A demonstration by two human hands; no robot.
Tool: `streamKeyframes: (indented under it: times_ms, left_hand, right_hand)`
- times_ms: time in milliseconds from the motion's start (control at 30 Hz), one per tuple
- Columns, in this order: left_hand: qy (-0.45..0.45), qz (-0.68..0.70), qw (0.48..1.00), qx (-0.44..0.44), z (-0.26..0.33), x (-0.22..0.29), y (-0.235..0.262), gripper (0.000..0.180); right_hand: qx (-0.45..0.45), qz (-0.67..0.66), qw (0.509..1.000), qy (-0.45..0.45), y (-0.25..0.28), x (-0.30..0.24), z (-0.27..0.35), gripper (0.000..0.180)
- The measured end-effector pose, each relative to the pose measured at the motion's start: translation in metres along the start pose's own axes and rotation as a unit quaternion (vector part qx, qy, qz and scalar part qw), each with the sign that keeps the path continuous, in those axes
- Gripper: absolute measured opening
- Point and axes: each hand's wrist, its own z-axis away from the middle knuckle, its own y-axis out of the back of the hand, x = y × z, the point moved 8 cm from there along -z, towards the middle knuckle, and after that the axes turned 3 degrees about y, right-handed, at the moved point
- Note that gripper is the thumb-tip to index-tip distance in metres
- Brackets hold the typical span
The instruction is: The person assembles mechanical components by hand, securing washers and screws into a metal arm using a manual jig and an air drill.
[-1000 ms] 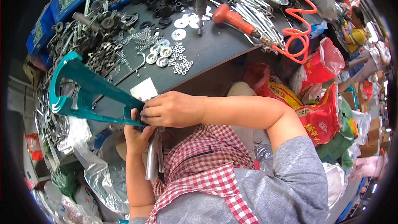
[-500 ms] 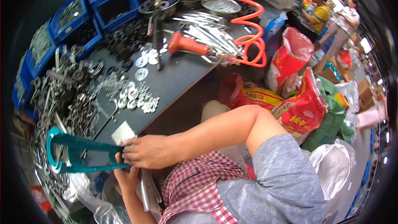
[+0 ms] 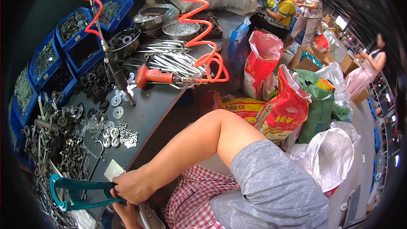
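Observation:
A teal forked frame (image 3: 87,184) with a rounded far end reaches left from my hands over the edge of the dark workbench (image 3: 146,118). My right hand (image 3: 133,185) comes across from the right, its fingers closed at the frame's near end. Below it my left hand (image 3: 124,210) grips the same end from underneath, partly covered by the right hand. Whether a small part sits between the fingers is hidden. Just beyond my right hand a pale square plate (image 3: 113,170) lies at the bench edge, near a thin bent metal rod (image 3: 94,165).
Loose metal parts (image 3: 55,140) heap along the left, with nuts (image 3: 128,135) and washers nearby. Behind stand blue bins (image 3: 46,61). A red-handled air tool (image 3: 154,76) lies by metal rods; a screwdriver (image 3: 115,74) hangs over the bench. Sacks (image 3: 282,106) crowd the right; several people are beyond.
The view has swung to the right, so the bench and hanging screwdriver sit further left. Both hands stay at the teal frame's near end; the right hand's wrist is now more bent.

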Motion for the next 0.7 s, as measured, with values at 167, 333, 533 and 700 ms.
streamKeyframes:
  times_ms: [167, 333, 533, 700]
  left_hand:
    - [-0.006, -0.026, 1.000, 0.016, -0.004, -0.006, 0.005, 0.069]
    - [-0.005, -0.027, 1.000, 0.003, -0.007, -0.010, 0.007, 0.066]
    - [0.001, -0.011, 1.000, 0.000, -0.004, -0.005, 0.008, 0.066]
    - [0.002, -0.029, 1.000, 0.001, -0.006, -0.013, 0.010, 0.069]
  right_hand:
    - [0.158, -0.255, 0.951, -0.081, 0.012, 0.031, 0.019, 0.020]
    - [0.082, -0.200, 0.976, -0.013, 0.018, 0.030, 0.018, 0.017]
    - [0.082, 0.018, 0.994, 0.063, 0.019, 0.010, 0.013, 0.014]
    - [0.194, -0.068, 0.976, 0.067, 0.021, 0.007, 0.022, 0.012]
